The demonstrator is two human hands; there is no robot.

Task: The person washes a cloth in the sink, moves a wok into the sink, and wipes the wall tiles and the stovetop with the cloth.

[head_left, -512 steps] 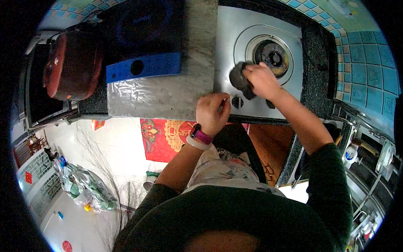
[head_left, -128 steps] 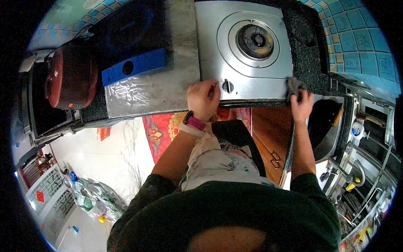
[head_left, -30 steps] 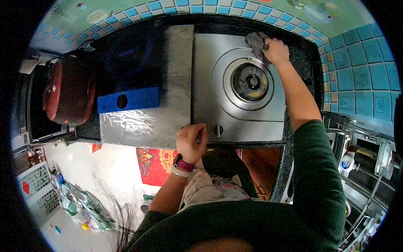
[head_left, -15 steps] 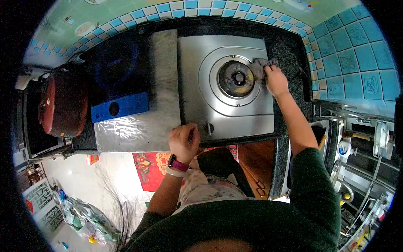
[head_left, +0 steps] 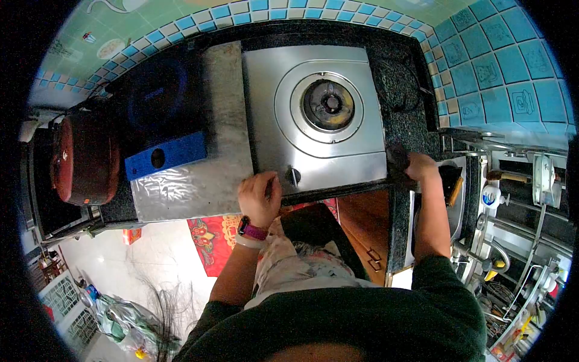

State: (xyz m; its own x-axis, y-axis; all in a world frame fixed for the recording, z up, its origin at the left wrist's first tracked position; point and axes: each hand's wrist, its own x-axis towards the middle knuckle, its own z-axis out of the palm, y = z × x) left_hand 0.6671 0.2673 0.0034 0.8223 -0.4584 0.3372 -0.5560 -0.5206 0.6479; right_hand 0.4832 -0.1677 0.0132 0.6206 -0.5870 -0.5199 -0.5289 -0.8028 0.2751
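Note:
A steel gas hob (head_left: 265, 108) with one round burner (head_left: 329, 105) is set in a dark speckled counter. At the hob's front right corner my right hand (head_left: 421, 167) is closed on a dark grey cloth (head_left: 397, 159), which lies against the counter. My left hand (head_left: 259, 196) rests at the counter's front edge, left of the black knob (head_left: 294, 175). Its fingers are curled together, and what they hold, if anything, is hidden. A watch and a pale bangle are on the left wrist.
Left of the hob are a grey metal sheet (head_left: 226, 133), a dark induction cooktop with a blue panel (head_left: 166, 158) and a dark red appliance (head_left: 87, 158). At the right are a sink with a wooden-handled pan (head_left: 455, 191) and metal racks. Bags lie on the floor.
My right hand has moved the cloth from beside the burner forward to the hob's front right corner. The left hand has stayed by the knob while the view has shifted.

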